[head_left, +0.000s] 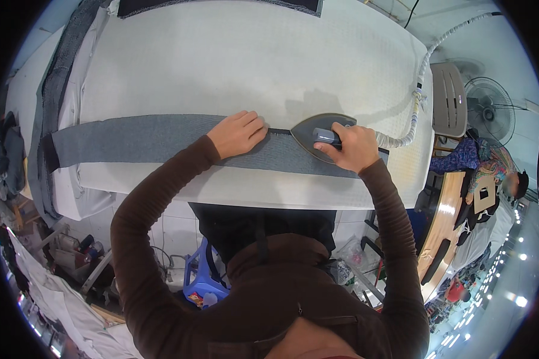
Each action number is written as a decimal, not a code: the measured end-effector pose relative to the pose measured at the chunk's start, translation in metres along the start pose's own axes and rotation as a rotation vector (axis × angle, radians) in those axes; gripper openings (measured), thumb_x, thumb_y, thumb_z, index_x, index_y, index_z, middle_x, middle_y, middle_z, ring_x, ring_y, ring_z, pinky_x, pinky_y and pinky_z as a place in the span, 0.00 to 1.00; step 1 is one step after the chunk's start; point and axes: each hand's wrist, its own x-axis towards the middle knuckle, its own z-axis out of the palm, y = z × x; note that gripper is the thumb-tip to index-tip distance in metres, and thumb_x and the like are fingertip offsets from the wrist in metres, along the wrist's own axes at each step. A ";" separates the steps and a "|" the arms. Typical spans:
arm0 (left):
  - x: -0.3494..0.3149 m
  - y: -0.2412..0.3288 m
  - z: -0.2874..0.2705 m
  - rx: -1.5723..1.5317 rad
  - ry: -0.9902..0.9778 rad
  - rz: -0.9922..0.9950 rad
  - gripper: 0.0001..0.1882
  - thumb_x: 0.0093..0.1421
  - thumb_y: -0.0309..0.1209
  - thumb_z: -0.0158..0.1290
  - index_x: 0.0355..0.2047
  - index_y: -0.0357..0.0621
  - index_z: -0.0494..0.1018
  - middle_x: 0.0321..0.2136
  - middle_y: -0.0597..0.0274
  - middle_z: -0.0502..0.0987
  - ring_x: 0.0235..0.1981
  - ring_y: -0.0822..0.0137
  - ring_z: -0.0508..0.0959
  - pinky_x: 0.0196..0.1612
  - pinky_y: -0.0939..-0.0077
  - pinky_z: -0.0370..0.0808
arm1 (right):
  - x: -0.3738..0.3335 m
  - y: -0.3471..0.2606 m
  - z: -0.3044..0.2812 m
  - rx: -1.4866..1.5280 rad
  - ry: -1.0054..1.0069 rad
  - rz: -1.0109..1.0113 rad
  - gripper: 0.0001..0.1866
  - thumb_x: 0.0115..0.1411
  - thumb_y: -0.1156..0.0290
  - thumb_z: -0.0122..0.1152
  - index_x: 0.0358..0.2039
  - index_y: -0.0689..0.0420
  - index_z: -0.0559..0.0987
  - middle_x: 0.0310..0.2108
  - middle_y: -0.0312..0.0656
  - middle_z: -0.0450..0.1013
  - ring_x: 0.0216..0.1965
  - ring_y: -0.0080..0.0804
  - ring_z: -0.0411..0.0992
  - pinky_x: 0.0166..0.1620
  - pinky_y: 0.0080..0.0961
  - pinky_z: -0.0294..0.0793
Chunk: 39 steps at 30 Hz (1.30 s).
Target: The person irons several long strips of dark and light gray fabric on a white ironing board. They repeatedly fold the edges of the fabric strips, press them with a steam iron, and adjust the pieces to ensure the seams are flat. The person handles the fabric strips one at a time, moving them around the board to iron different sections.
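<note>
A long grey-blue fabric strip (pixel 138 139) lies across the white padded ironing table (pixel 221 72) in front of me. My left hand (pixel 238 134) rests on the strip left of the iron, fingers bent together over its far edge and pinching the cloth there. A narrow dark fold shows along that edge between hand and iron. My right hand (pixel 354 146) is wrapped round the handle of a steam iron (pixel 308 134). The iron sits on the strip's right part, its pointed tip toward my left hand. Its sole is hidden.
A white-wrapped hose (pixel 414 113) runs from the iron up the table's right side. More dark grey fabric (pixel 48 131) hangs over the left end, and a dark piece lies at the far edge. A fan (pixel 490 110), a blue stool (pixel 202 272) and another person (pixel 491 167) are around the table.
</note>
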 end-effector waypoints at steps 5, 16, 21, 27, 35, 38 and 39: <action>-0.007 -0.003 -0.003 -0.011 -0.006 0.026 0.14 0.57 0.25 0.61 0.44 0.37 0.78 0.43 0.59 0.76 0.44 0.60 0.77 0.46 0.65 0.81 | 0.005 -0.006 0.002 -0.019 0.004 -0.008 0.35 0.61 0.29 0.67 0.29 0.55 0.82 0.14 0.41 0.74 0.16 0.44 0.76 0.22 0.37 0.74; -0.025 -0.007 -0.014 0.087 -0.005 -0.016 0.15 0.56 0.25 0.61 0.44 0.35 0.78 0.43 0.55 0.77 0.46 0.57 0.79 0.50 0.64 0.81 | 0.018 -0.023 0.001 0.000 -0.020 -0.008 0.34 0.60 0.31 0.68 0.29 0.55 0.82 0.15 0.43 0.74 0.17 0.46 0.77 0.23 0.38 0.74; -0.028 -0.009 -0.019 0.109 -0.026 -0.023 0.14 0.56 0.26 0.61 0.43 0.36 0.78 0.44 0.55 0.77 0.48 0.55 0.79 0.52 0.62 0.82 | 0.024 -0.033 0.001 0.002 -0.046 0.007 0.33 0.60 0.32 0.70 0.29 0.55 0.81 0.15 0.43 0.75 0.18 0.46 0.77 0.24 0.39 0.75; -0.046 -0.019 -0.024 0.117 -0.059 -0.033 0.13 0.56 0.25 0.61 0.42 0.37 0.77 0.44 0.56 0.77 0.48 0.56 0.79 0.51 0.63 0.81 | 0.033 -0.041 0.000 0.009 -0.054 -0.003 0.33 0.60 0.33 0.70 0.29 0.55 0.81 0.15 0.43 0.75 0.19 0.47 0.78 0.24 0.40 0.75; -0.059 -0.027 -0.037 0.105 -0.057 -0.031 0.15 0.58 0.26 0.60 0.46 0.37 0.78 0.45 0.57 0.77 0.50 0.58 0.79 0.49 0.65 0.80 | 0.044 -0.057 -0.001 -0.021 -0.071 -0.008 0.33 0.61 0.32 0.69 0.30 0.54 0.82 0.16 0.42 0.76 0.20 0.48 0.79 0.25 0.41 0.76; -0.065 -0.030 -0.040 0.118 -0.080 -0.016 0.16 0.59 0.27 0.60 0.48 0.37 0.78 0.46 0.57 0.77 0.51 0.59 0.79 0.51 0.65 0.80 | 0.047 -0.060 0.000 -0.003 -0.102 0.016 0.33 0.61 0.31 0.68 0.30 0.55 0.81 0.16 0.43 0.76 0.21 0.48 0.79 0.25 0.41 0.77; -0.065 -0.030 -0.040 0.100 -0.068 -0.022 0.16 0.59 0.27 0.60 0.48 0.37 0.78 0.46 0.57 0.77 0.51 0.59 0.79 0.51 0.65 0.80 | 0.049 -0.061 0.000 0.000 -0.104 0.009 0.33 0.61 0.31 0.68 0.30 0.55 0.81 0.17 0.43 0.76 0.21 0.48 0.79 0.25 0.41 0.77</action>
